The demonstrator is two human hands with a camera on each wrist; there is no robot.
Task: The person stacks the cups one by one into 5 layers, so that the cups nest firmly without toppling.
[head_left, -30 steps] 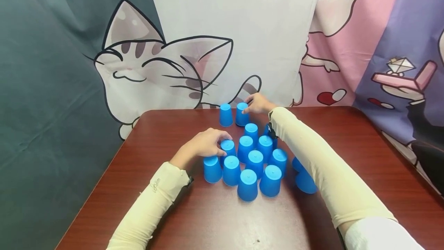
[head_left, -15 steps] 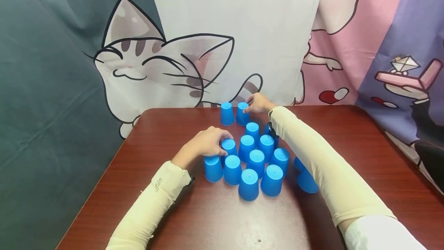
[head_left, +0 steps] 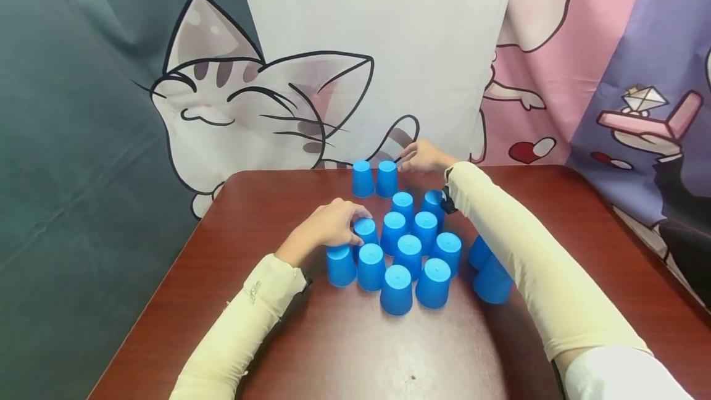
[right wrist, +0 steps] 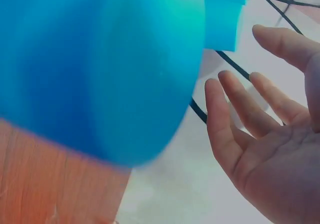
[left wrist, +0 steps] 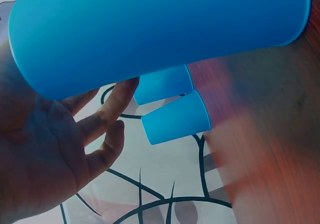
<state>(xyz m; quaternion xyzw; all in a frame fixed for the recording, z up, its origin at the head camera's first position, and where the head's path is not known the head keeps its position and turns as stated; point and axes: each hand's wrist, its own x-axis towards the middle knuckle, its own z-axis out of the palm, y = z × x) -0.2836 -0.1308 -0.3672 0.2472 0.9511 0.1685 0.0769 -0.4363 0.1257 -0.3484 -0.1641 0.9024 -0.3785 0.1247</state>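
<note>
Many blue cups stand upside down on the table. My left hand (head_left: 331,225) reaches in from the left, its thumb and fingers curved round the top of a blue cup (head_left: 365,227) at the group's left side. A nearer cup (left wrist: 160,39) covers part of that hand in the left wrist view. At the far edge two more cups stand side by side, the left one (head_left: 362,179) and the right one (head_left: 386,180). My right hand (head_left: 424,157) is just right of that pair, fingers loosely spread and holding nothing; in the right wrist view the palm (right wrist: 280,159) shows bare.
In the middle, several cups (head_left: 408,258) stand close together in staggered rows. More cups (head_left: 493,281) sit to the right, partly behind my right forearm. The brown table (head_left: 355,350) ends at a cartoon-printed cloth (head_left: 311,11).
My right hand has let go of the right back cup and drawn away slightly to the right and up. The left hand stays at its cup.
</note>
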